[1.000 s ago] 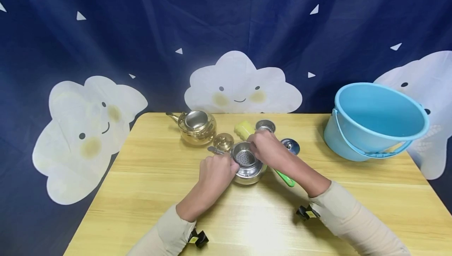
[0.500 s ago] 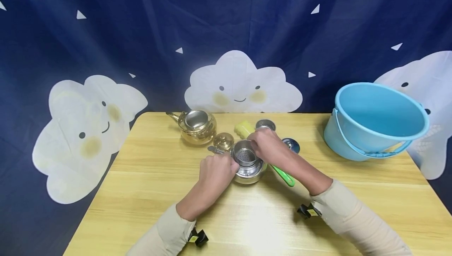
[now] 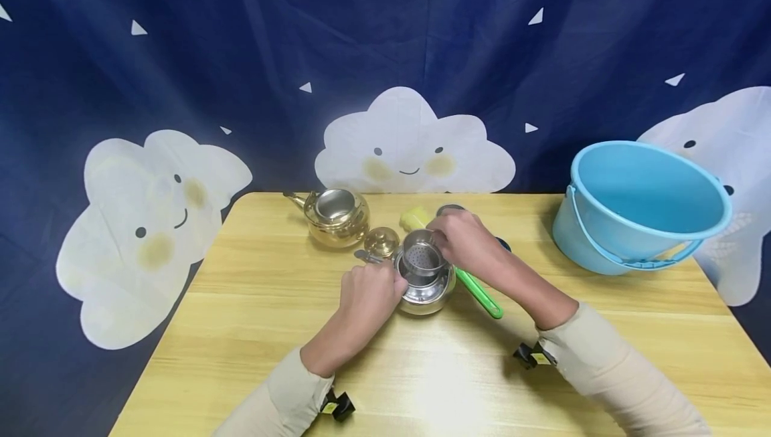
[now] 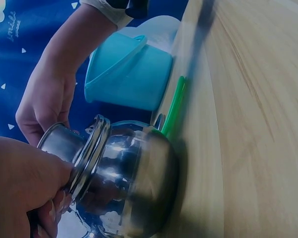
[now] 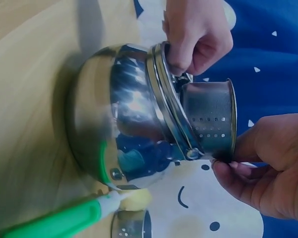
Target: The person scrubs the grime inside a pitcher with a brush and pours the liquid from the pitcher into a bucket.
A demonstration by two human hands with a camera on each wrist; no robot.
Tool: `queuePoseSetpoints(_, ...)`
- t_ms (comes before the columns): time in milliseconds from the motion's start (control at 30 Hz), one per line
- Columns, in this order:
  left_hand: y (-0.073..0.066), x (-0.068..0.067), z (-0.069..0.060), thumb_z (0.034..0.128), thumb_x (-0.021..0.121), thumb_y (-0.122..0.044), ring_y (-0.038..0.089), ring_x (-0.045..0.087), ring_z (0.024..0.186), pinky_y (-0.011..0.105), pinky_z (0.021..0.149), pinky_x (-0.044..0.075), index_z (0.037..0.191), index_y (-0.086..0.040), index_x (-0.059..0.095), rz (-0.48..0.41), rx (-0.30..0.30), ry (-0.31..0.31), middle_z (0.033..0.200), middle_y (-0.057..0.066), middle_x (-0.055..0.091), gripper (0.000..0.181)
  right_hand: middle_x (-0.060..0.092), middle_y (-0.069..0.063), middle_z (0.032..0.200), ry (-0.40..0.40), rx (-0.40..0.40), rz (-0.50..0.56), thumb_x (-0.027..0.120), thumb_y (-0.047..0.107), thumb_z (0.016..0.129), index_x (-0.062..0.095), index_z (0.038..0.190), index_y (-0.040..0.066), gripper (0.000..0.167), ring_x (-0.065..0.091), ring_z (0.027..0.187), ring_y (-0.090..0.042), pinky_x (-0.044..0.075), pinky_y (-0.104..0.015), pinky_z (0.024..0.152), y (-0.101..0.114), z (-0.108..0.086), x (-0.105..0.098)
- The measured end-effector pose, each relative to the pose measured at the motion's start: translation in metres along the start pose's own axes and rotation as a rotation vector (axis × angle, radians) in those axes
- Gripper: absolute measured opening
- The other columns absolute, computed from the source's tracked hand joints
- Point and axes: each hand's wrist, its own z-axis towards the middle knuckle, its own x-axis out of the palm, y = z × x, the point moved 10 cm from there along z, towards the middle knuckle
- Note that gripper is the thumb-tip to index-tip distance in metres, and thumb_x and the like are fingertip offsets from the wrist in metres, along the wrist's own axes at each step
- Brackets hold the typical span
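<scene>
A silver teapot [image 3: 425, 298] stands upright on the table, its lid off. My left hand [image 3: 369, 295] grips its rim and handle side. My right hand [image 3: 466, 243] pinches the rim of a perforated steel strainer [image 3: 423, 255], tilted and partly out of the teapot's mouth. In the right wrist view, the thumb and fingers of my right hand [image 5: 275, 166] hold the edge of the strainer [image 5: 208, 114], whose lower end is still over the opening. The left wrist view shows my left hand [image 4: 25, 183] at the rim of the teapot [image 4: 124, 173].
A gold teapot [image 3: 337, 219] without its lid stands back left, with a gold lid [image 3: 381, 242] beside it. Behind the silver teapot are a yellow brush head [image 3: 415, 218] with a green handle [image 3: 480, 295] and another strainer [image 5: 131, 224]. A blue bucket [image 3: 638, 206] stands at the right.
My right hand has raised the strainer and moved it slightly right, out of the silver teapot's mouth. My left hand has stayed at the teapot.
</scene>
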Motion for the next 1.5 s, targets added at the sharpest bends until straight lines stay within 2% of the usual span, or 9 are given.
queuePoseSetpoints(200, 0.001, 0.000, 0.001, 0.0751, 0.065, -0.013, 0.011, 0.026, 0.042, 0.026, 0.038, 0.019, 0.052, -0.020, 0.037, -0.007, -0.007, 0.001, 0.044, -0.006, 0.031, 0.037, 0.070, -0.007, 0.083, -0.034, 0.011, 0.015, 0.066, -0.009, 0.087, 0.076, 0.087, 0.006, 0.018, 0.066, 0.078, -0.021, 0.059, -0.036, 0.070, -0.007, -0.002, -0.009)
queuePoseSetpoints(333, 0.001, 0.000, 0.000, 0.0740, 0.064, -0.012, 0.012, 0.027, 0.042, 0.026, 0.038, 0.019, 0.052, -0.020, 0.037, -0.009, -0.011, 0.006, 0.044, -0.006, 0.030, 0.036, 0.074, -0.011, 0.086, -0.061, 0.025, 0.015, 0.069, -0.007, 0.088, 0.078, 0.090, 0.004, 0.014, 0.070, 0.080, -0.025, 0.060, -0.039, 0.070, -0.015, -0.004, -0.016)
queuePoseSetpoints(533, 0.001, 0.002, 0.000, 0.0754, 0.064, -0.013, 0.012, 0.027, 0.042, 0.027, 0.038, 0.019, 0.053, -0.021, 0.037, -0.008, -0.015, 0.026, 0.045, -0.006, 0.030, 0.036, 0.071, -0.012, 0.081, -0.074, 0.061, -0.004, 0.070, -0.005, 0.088, 0.079, 0.097, 0.003, 0.015, 0.062, 0.071, -0.021, 0.053, -0.036, 0.063, -0.027, -0.008, -0.025)
queuePoseSetpoints(667, 0.002, 0.002, 0.000, 0.0759, 0.064, -0.013, 0.012, 0.027, 0.042, 0.026, 0.038, 0.019, 0.053, -0.021, 0.037, -0.018, -0.021, 0.037, 0.045, -0.006, 0.031, 0.037, 0.072, -0.013, 0.084, -0.089, 0.097, -0.015, 0.070, -0.002, 0.089, 0.079, 0.100, 0.002, 0.015, 0.065, 0.074, -0.023, 0.055, -0.038, 0.066, -0.035, -0.011, -0.031)
queuePoseSetpoints(800, 0.002, 0.002, 0.001, 0.0755, 0.064, -0.012, 0.012, 0.027, 0.043, 0.026, 0.038, 0.019, 0.053, -0.021, 0.037, -0.023, -0.026, 0.039, 0.045, -0.006, 0.031, 0.036, 0.073, -0.014, 0.084, -0.130, 0.104, -0.025, 0.069, -0.004, 0.088, 0.079, 0.096, 0.000, 0.013, 0.067, 0.076, -0.025, 0.056, -0.042, 0.068, -0.043, -0.015, -0.036)
queuePoseSetpoints(1000, 0.002, 0.003, 0.001, 0.0754, 0.063, -0.012, 0.012, 0.026, 0.044, 0.026, 0.038, 0.019, 0.053, -0.021, 0.036, -0.025, -0.025, 0.043, 0.046, -0.006, 0.029, 0.037, 0.074, -0.015, 0.083, -0.159, 0.109, -0.038, 0.069, -0.005, 0.086, 0.079, 0.093, 0.000, 0.013, 0.069, 0.077, -0.028, 0.056, -0.047, 0.069, -0.057, -0.023, -0.038)
queuePoseSetpoints(1500, 0.002, 0.002, 0.000, 0.0754, 0.064, -0.013, 0.012, 0.026, 0.043, 0.027, 0.038, 0.020, 0.052, -0.021, 0.037, -0.024, -0.024, 0.050, 0.045, -0.006, 0.030, 0.036, 0.074, -0.016, 0.082, -0.121, 0.146, -0.075, 0.070, -0.003, 0.085, 0.078, 0.089, -0.001, 0.009, 0.070, 0.077, -0.030, 0.056, -0.049, 0.071, -0.085, -0.050, -0.025)
